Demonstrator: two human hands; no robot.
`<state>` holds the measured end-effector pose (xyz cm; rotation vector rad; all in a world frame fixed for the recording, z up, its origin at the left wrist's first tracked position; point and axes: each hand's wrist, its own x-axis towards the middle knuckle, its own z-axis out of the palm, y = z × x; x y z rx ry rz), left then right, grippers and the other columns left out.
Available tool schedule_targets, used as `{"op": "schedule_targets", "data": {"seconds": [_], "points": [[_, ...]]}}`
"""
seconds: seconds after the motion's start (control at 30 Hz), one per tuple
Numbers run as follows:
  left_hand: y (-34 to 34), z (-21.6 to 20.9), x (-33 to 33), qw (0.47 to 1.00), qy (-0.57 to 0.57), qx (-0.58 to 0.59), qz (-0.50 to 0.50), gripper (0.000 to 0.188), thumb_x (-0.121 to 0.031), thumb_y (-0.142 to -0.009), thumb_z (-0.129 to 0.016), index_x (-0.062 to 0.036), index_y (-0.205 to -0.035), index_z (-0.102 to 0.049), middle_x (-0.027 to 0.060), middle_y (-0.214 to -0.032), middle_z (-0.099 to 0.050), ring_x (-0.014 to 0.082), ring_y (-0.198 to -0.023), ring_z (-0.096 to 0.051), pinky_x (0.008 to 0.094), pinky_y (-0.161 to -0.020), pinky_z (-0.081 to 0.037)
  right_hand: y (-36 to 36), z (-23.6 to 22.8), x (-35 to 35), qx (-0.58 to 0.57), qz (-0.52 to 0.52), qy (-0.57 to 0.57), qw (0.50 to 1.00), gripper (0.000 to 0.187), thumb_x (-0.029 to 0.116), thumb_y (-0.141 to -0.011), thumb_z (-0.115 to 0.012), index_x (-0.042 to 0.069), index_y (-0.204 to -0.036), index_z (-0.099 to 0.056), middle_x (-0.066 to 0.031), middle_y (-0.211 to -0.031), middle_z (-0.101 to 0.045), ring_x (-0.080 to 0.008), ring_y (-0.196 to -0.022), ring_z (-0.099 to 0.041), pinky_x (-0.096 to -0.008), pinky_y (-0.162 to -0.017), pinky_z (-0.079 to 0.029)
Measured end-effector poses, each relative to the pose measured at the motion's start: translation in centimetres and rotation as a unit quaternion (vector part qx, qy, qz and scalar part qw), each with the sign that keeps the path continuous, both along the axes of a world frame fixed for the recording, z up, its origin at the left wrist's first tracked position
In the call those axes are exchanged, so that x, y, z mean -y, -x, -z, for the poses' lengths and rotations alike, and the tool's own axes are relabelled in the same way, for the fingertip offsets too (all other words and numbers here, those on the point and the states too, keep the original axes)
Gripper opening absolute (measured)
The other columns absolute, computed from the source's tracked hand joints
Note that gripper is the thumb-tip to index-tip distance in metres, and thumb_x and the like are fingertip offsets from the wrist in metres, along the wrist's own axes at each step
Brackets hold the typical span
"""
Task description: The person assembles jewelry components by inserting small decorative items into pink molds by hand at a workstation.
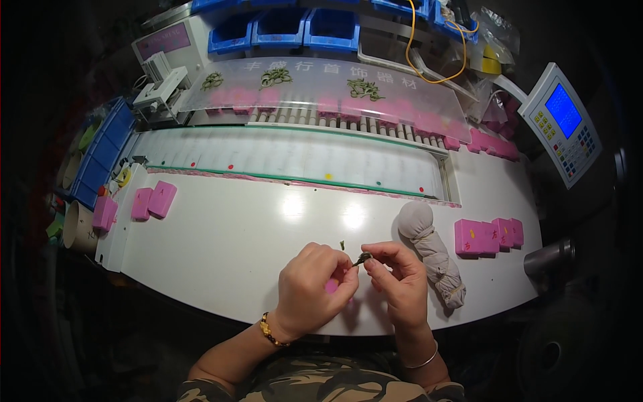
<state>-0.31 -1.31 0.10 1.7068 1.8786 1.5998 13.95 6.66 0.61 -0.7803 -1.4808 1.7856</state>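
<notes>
One sm. dk green piece [363, 258] is pinched betw. the fingertips of the R hand [400, 278] & L hand [311, 285], over the front of the white counter [221, 234]. L fingers curled, w/ a pink bit [331, 286] showing among them; can't tell if gripped. Just beyond: a tiny green scrap [342, 245]. Right of R hand: wrapped cloth bundle [439, 258], then pink blocks [477, 238]. Behind: white belt [268, 157], then a translucent sheet [315, 86] w/ 3 green piles [276, 77].
</notes>
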Motion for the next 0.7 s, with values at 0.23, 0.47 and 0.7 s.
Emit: {"op": "schedule_targets", "data": {"seconds": [0.23,0.47,0.7], "points": [[0.2,0.2,-0.1,0.997,-0.042,-0.068,-0.018,0.015,-0.002,-0.073,-0.072,-0.0066,-0.079,-0.060,0.0046,-0.069,-0.057,0.0237,-0.063,-0.056,0.0341,-0.056,-0.046,0.0,0.1,-0.2,-0.006,0.006,-0.044,0.999,0.018,-0.006,-0.091,-0.061,-0.002,-0.108,-0.067,-0.0054,-0.105,-0.064,-0.0091,-0.091,-0.059,-0.0214,-0.079,-0.053],[0.3,-0.1,-0.6,0.997,-0.051,-0.062,-0.020,0.014,-0.002,-0.075,-0.072,-0.0058,-0.084,-0.062,0.0049,-0.071,-0.059,0.0228,-0.064,-0.058,0.0334,-0.057,-0.046,0.1,0.2,-0.6,-0.019,0.000,-0.055,0.998,0.017,-0.008,-0.091,-0.060,-0.002,-0.106,-0.067,-0.0060,-0.106,-0.063,-0.0103,-0.093,-0.060,-0.0225,-0.080,-0.053],[1.5,-0.2,-1.1,0.998,0.012,0.015,0.063,0.011,0.000,-0.080,-0.070,-0.0002,-0.090,-0.066,0.0100,-0.079,-0.065,0.0222,-0.071,-0.065,0.0307,-0.063,-0.052,-0.1,-0.1,-0.7,-0.013,0.012,-0.011,1.000,0.018,-0.006,-0.091,-0.061,-0.002,-0.108,-0.066,-0.0053,-0.103,-0.064,-0.0090,-0.091,-0.060,-0.0215,-0.079,-0.052]]}}
